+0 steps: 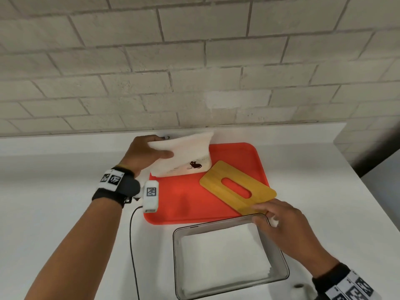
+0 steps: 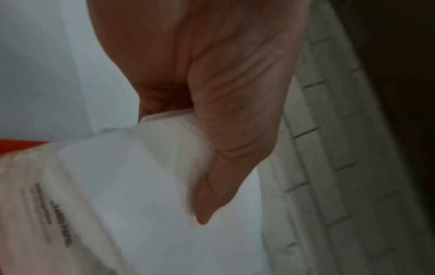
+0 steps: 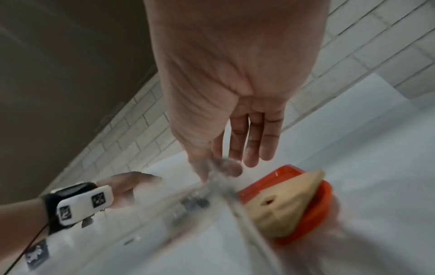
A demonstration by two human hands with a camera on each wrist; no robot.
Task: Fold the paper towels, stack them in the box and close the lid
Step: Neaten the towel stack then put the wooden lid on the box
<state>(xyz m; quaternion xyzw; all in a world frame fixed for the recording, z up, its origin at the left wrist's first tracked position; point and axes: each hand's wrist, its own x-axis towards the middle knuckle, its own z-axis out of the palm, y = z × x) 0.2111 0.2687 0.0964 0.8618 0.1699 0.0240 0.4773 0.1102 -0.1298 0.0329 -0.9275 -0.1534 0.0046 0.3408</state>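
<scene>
Head view: left hand (image 1: 144,155) gripping paper towel pack (image 1: 184,158) over red tray (image 1: 184,202), right wrist view alone showing right hand (image 3: 235,93) fingers (image 3: 268,141) straight above box (image 1: 229,256)

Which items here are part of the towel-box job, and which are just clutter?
Job:
paper towel pack, gripped by left hand
clear box with folded towels inside
wooden lid, lying on the tray
right hand at the box's far right corner

Bystanders:
orange tray
white counter
</scene>
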